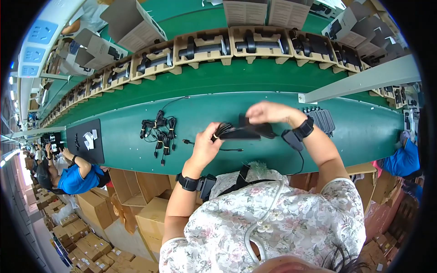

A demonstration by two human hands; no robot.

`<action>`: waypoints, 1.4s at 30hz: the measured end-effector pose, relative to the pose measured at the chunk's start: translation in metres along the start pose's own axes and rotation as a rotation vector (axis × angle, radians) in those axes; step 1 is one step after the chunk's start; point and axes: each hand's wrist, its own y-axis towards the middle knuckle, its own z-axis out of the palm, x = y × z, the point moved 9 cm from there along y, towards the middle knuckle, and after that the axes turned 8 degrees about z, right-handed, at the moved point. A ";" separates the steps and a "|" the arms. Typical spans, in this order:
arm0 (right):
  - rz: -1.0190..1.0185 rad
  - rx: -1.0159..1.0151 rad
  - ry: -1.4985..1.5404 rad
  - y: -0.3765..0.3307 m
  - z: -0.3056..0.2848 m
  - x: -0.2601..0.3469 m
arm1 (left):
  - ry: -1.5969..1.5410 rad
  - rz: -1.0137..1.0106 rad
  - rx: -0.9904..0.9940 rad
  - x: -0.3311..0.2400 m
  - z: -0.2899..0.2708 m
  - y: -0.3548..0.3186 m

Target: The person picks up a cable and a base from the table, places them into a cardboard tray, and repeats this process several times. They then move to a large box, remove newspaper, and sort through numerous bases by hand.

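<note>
My left hand [208, 140] is closed around a bundle of coiled black cable [223, 130]. Two loose ends with plugs stick out beside it: one cable end [186, 142] to its left, another plug [240, 149] to its lower right. Just right of the bundle, a dark flat piece [248, 132] lies on the green worktop [123, 150]; its kind is unclear. Over its upper edge my right hand [268, 113] is bent inward, fingers curled and slightly blurred against something dark. Several tied black cables [160, 129] lie in a heap to the left.
Grey ribbed trays [321, 120] are stacked at the right, near a metal post [359, 81]. Beyond the worktop runs a row of cardboard trays [202, 50] with black parts. A dark mat [85, 141] lies left, near a person in blue [81, 177]. Cartons [152, 218] stand below the front edge.
</note>
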 end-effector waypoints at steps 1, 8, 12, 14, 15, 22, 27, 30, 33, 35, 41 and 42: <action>-0.016 -0.138 -0.031 0.000 -0.025 0.009 | 0.002 -0.001 0.000 0.007 0.003 -0.002; -0.672 -1.134 0.301 -0.056 -0.233 0.058 | -0.524 -0.398 -0.399 0.056 -0.008 -0.026; -0.666 -1.429 0.019 -0.044 -0.293 0.054 | -0.714 -0.463 -0.480 0.059 -0.003 -0.025; -0.626 -1.551 -0.176 -0.039 -0.309 0.054 | -0.743 -0.462 -0.486 0.056 -0.003 -0.022; -0.501 -1.575 -0.281 -0.035 -0.322 0.050 | -0.779 -0.456 -0.484 0.053 -0.002 -0.018; 0.187 -1.715 -1.246 -0.025 -0.239 0.101 | -0.817 -0.369 -0.526 0.042 -0.020 -0.006; -0.377 -0.505 -0.090 0.025 -0.094 0.077 | -0.934 -0.339 -0.561 0.047 -0.019 0.004; -0.395 -0.238 0.052 0.013 0.008 0.083 | -0.984 -0.339 -0.522 0.038 -0.009 0.011; -0.423 -0.431 0.236 0.013 -0.014 0.065 | -0.954 -0.382 -0.453 0.031 0.007 0.016; -0.468 -0.661 0.275 0.005 -0.043 0.066 | -0.886 -0.465 -0.391 0.053 0.012 0.002; -0.664 -1.244 0.074 -0.023 -0.189 0.082 | -0.986 -0.450 -0.366 0.078 0.017 -0.028; -0.651 -1.211 0.114 -0.020 -0.191 0.095 | -0.939 -0.460 -0.398 0.076 0.015 -0.033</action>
